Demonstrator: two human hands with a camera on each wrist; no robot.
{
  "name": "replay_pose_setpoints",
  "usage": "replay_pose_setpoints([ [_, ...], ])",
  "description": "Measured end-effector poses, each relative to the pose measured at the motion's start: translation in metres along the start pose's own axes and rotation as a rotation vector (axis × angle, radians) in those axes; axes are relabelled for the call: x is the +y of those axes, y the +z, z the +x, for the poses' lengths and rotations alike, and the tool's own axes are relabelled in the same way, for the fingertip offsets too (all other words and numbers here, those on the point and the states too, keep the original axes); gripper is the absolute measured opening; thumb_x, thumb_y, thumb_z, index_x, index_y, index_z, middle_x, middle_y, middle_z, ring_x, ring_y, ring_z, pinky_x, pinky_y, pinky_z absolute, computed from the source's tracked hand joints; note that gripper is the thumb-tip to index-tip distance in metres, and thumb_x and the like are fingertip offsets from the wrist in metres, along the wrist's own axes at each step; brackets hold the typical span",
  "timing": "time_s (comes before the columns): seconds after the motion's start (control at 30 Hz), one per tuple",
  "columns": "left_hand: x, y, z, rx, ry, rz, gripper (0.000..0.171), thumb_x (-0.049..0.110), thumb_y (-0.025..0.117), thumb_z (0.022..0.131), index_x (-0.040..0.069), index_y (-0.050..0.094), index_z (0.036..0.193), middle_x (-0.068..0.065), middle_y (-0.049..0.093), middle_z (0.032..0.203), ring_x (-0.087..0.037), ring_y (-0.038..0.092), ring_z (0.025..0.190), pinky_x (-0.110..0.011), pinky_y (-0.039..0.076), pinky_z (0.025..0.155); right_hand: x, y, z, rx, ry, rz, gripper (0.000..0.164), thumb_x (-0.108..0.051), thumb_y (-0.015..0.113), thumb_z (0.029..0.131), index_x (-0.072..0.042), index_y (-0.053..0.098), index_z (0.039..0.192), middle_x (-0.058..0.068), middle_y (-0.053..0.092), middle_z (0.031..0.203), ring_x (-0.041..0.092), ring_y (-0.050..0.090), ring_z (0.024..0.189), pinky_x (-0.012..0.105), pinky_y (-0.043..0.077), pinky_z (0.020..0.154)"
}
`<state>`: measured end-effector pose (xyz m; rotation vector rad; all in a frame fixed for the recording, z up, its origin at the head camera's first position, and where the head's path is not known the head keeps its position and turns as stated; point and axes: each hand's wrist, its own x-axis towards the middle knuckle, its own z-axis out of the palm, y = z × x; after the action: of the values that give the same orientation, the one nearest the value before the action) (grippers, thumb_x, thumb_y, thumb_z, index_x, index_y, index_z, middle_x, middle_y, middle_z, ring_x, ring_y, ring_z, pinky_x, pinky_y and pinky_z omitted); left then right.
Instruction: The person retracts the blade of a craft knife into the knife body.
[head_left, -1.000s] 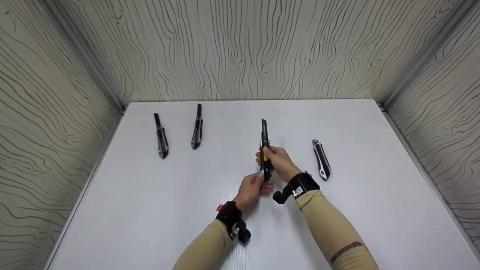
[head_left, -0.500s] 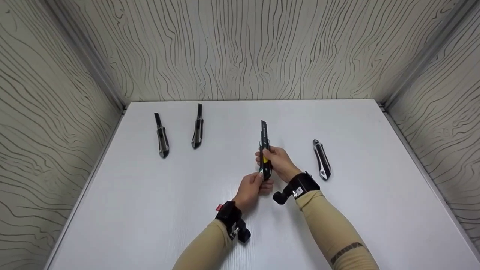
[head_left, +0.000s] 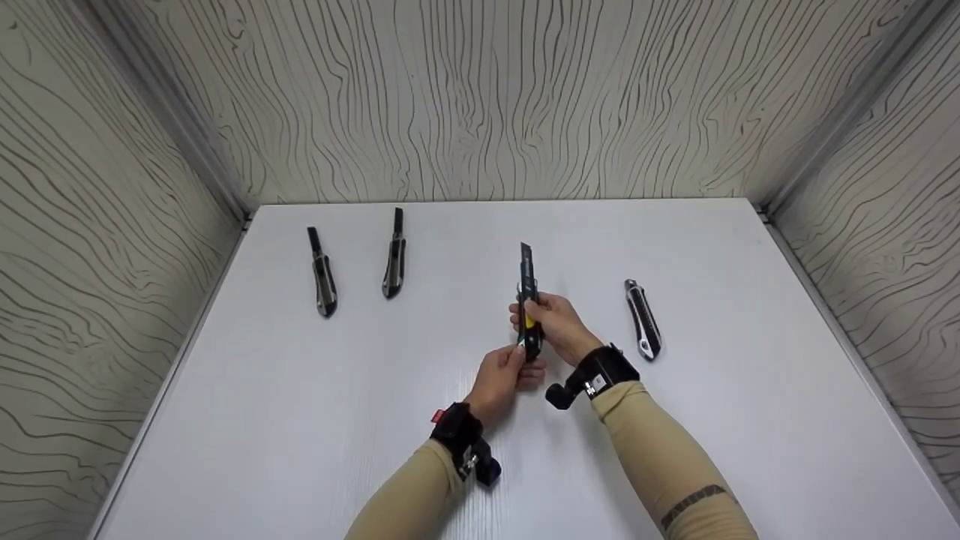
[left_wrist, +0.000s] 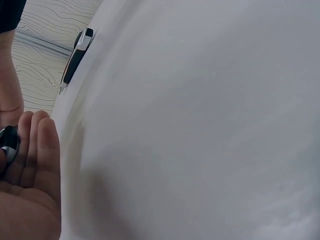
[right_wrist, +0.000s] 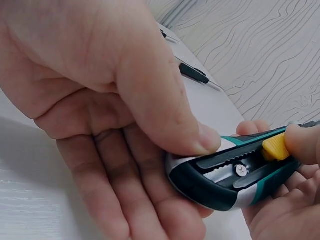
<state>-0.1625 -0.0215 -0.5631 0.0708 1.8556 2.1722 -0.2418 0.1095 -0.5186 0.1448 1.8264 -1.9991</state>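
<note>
Both hands hold a utility knife (head_left: 527,289) with a black and green body, silver trim and a black blade extended away from the person. My right hand (head_left: 559,322) grips its middle, the thumb on the yellow slider (right_wrist: 275,148). Behind it, at the butt end, my left hand (head_left: 499,379) pinches the knife between thumb and fingers. In the right wrist view the left thumb (right_wrist: 192,132) presses on the silver part near the butt. Only the knife's butt shows in the left wrist view, beside the left fingers (left_wrist: 42,145).
On the white table (head_left: 300,420), two utility knives, one at far left (head_left: 324,277) and one right of it (head_left: 394,262), lie with black blades out. Another utility knife (head_left: 643,321) lies right of the hands, no blade showing. Patterned walls (head_left: 480,97) enclose the table's back and sides.
The blade tip sits slightly lower in the head view, and the yellow slider with the right thumb has shifted slightly toward the butt. Both hands keep their hold.
</note>
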Motion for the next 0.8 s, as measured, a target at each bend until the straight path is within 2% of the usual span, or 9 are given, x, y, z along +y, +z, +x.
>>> replay_pose_setpoints([
  [0.37, -0.0026, -0.0010, 0.0018, 0.017, -0.032, -0.023, 0.038, 0.016, 0.037, 0.106, -0.014, 0.055, 0.120, -0.027, 0.069, 0.108, -0.026, 0.072, 0.093, -0.035, 0.060, 0.083, 0.0013, 0.0005, -0.0012, -0.032, -0.011, -0.004, 0.040, -0.008, 0.042, 0.104, 0.006, 0.039, 0.141, 0.023, 0.056, 0.132, 0.015, 0.065, 0.102, 0.030, 0.054, 0.097],
  [0.57, -0.0047, -0.0003, 0.0017, 0.004, -0.042, -0.068, 0.038, 0.017, 0.037, 0.106, -0.013, 0.055, 0.120, -0.027, 0.069, 0.108, -0.017, 0.071, 0.086, -0.034, 0.060, 0.082, 0.0007, -0.0023, -0.0006, -0.066, -0.030, 0.000, 0.042, -0.008, 0.041, 0.104, 0.008, 0.036, 0.143, 0.029, 0.048, 0.140, 0.015, 0.064, 0.104, 0.032, 0.052, 0.101],
  [0.8, -0.0039, -0.0007, 0.0022, 0.020, -0.009, -0.077, 0.037, 0.017, 0.037, 0.107, -0.011, 0.057, 0.121, -0.030, 0.067, 0.113, -0.031, 0.071, 0.099, -0.036, 0.059, 0.086, 0.0014, -0.0015, -0.0007, -0.052, -0.036, -0.010, 0.043, -0.017, 0.043, 0.105, 0.006, 0.041, 0.141, 0.022, 0.056, 0.134, 0.015, 0.065, 0.106, 0.031, 0.051, 0.101],
])
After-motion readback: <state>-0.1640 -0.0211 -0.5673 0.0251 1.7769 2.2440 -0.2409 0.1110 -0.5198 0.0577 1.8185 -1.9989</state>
